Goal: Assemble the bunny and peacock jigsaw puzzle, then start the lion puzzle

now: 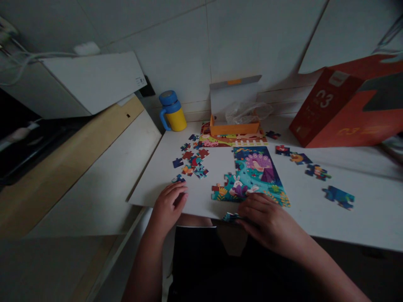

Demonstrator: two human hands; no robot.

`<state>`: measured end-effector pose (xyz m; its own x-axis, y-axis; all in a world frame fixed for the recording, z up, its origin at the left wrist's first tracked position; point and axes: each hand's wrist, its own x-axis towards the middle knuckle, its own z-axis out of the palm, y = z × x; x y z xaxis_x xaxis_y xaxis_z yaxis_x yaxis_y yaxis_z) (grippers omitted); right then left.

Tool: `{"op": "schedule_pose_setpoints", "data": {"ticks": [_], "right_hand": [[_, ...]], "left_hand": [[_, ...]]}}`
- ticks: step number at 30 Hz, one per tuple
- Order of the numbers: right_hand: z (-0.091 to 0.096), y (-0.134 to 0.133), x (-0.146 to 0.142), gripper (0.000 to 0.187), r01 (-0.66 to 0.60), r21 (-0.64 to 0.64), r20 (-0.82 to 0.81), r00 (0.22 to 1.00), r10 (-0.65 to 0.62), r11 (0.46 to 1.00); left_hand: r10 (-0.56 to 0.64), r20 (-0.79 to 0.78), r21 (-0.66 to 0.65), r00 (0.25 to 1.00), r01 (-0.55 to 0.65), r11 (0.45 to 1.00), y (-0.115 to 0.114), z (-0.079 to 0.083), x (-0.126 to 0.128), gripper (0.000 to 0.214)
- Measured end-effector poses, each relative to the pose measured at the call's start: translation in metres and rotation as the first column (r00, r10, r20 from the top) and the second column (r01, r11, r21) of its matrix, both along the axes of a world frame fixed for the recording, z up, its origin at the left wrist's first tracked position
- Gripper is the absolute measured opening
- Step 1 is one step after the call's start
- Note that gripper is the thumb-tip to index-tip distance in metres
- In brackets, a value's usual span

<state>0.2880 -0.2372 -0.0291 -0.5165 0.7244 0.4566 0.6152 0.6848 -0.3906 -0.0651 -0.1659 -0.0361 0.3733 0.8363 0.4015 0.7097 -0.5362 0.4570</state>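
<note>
My left hand [167, 206] rests at the table's front edge, its fingers loosely bent and the thumb apart from them. Just beyond its fingertips lies a dark blue puzzle piece [178, 178]. My right hand [267, 218] is closed at the lower edge of a partly assembled jigsaw puzzle [252, 174], which pictures a white rabbit and a purple peacock-like figure. Between its thumb and fingers a blue-teal puzzle piece [231, 217] sticks out over the table edge. The right fingers hide part of the puzzle's bottom border.
Loose puzzle pieces [195, 160] cluster on the left; several more [339, 197] lie to the right. Behind are a farm-picture sheet [233, 140], an orange open box [234, 128] with clear plastic, a blue-yellow mug [176, 117] and a large red box [333, 105].
</note>
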Motion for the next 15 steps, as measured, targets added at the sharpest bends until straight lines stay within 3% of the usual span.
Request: {"op": "schedule_pose_setpoints", "data": {"ticks": [9,15], "right_hand": [[0.002,0.000,-0.001,0.013,0.010,-0.005,0.007,1.000,-0.010,1.000],[0.002,0.000,-0.002,0.011,0.008,-0.016,-0.003,1.000,-0.009,1.000]], "left_hand": [[0.176,0.046,0.156,0.983,-0.181,0.971,0.011,0.000,-0.005,0.010],[0.065,-0.027,0.153,0.998,-0.060,0.986,0.035,0.013,0.034,0.012]]}}
